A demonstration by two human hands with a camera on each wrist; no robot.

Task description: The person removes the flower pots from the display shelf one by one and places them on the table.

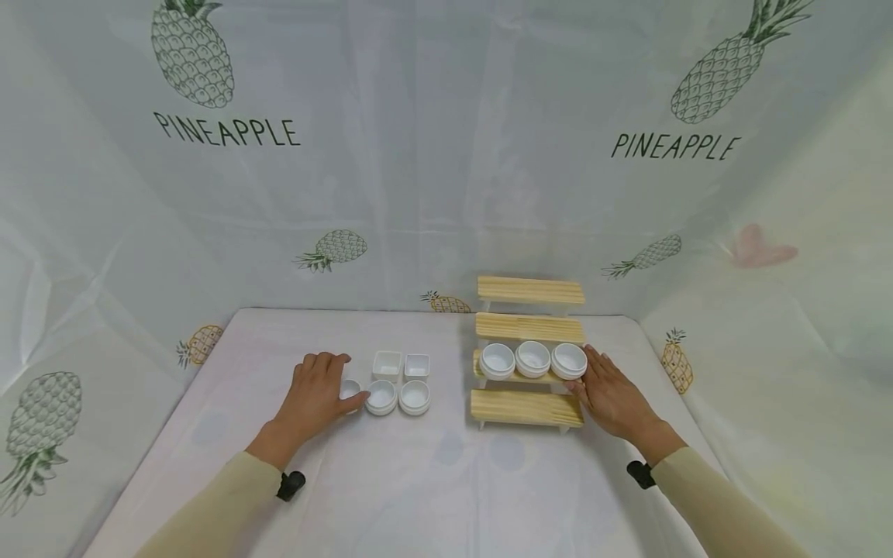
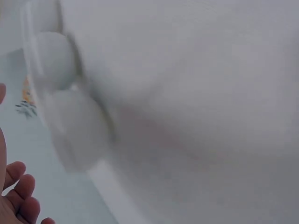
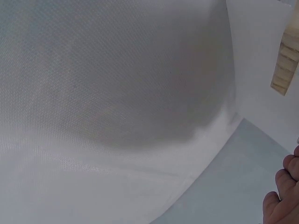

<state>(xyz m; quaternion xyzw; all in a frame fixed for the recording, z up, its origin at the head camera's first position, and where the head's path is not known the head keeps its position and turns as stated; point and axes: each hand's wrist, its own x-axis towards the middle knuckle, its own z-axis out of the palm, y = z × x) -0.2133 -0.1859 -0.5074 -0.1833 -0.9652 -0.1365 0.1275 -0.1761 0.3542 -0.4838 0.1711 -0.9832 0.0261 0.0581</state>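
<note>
Fingers (image 1: pixel 326 363) of the left hand (image 1: pixel 311 394) arch well apart, thumb away from the rest, about the leftmost round bowl (image 1: pixel 351 386), between the worktop's (image 1: pixel 418 496) left edge and two more round bowls (image 1: pixel 415 396); whether they touch it I cannot tell. The thumb tip lies close to the next bowl, so a careless pinch could shove that one askew, perhaps into the square bowls (image 1: pixel 387 364) toward the back edge. Farther right, near the back right corner, a tiered wooden stand (image 1: pixel 526 406) carries three shelved bowls (image 1: pixel 533 357) on its second tier from the front. The right hand (image 1: pixel 617 399), fingers straight and gripping nothing, lies at the rightmost; pushing too hard leftward could crowd the row and tip the end bowl off
</note>
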